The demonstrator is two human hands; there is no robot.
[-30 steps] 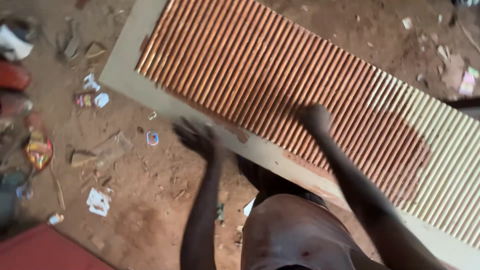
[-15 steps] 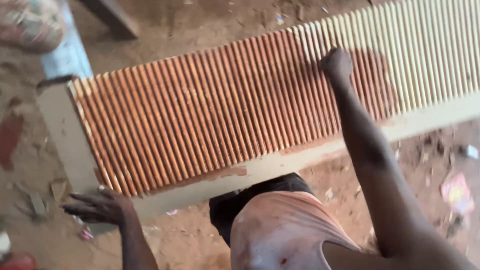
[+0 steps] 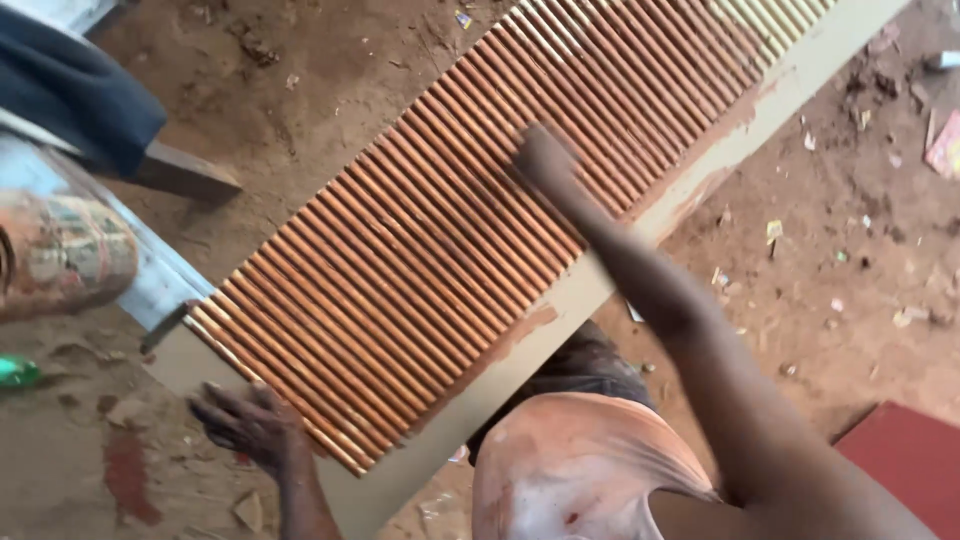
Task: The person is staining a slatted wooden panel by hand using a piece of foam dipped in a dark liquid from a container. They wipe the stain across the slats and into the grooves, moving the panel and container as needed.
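A long ribbed wooden panel [image 3: 420, 250] lies slanted across the dirt floor, most of its ridges coated reddish-brown, its flat border pale. My left hand [image 3: 245, 425] rests on the panel's near left corner, fingers spread over the edge. My right hand [image 3: 545, 160] is pressed on the ridges near the middle of the panel; it is blurred and closed, and whether it holds a rag or anything else I cannot tell. My stained shirt [image 3: 580, 470] fills the bottom centre.
A pale blue bench [image 3: 150, 280] with dark cloth [image 3: 80, 110] and a patterned bundle [image 3: 60, 255] stands at the left. A green object [image 3: 18, 372] lies by the left edge. A red board [image 3: 905, 460] sits bottom right. Paper scraps litter the dirt at right.
The view has swung, so the panel now slants up to the right. My right hand has slid along the ridges toward the panel's middle. My left hand has come onto the panel's near corner.
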